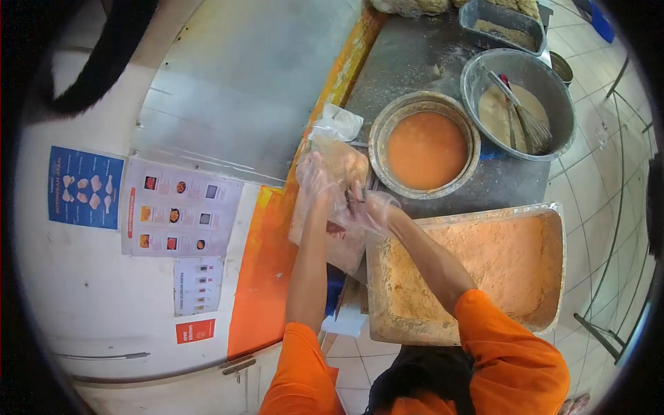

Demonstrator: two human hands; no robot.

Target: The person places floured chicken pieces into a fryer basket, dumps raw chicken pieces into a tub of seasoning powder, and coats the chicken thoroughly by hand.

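Both my hands wear clear, loose plastic gloves and meet at a clear plastic bag [344, 160] with something pale orange-brown inside. My left hand [317, 183] grips the bag's left side, fingers bent over it. From the right, my right hand [370, 207] closes its fingers at the bag's lower right edge; its fingertips are partly hidden. Beneath them lies a pale pinkish flat package [349, 252] with a dark red mark. A crumpled white plastic bag [339, 123] sits just beyond. Right of my hands stands a round metal pot [377, 149] of orange liquid.
A large tray [557, 277] of orange-tinted flour lies under my right forearm. Farther right, a grey basin [564, 111] holds beige batter and a whisk [529, 124]. A grey tub [501, 43] stands behind. At left, a wall with posters [176, 207] borders the metal table [408, 59].
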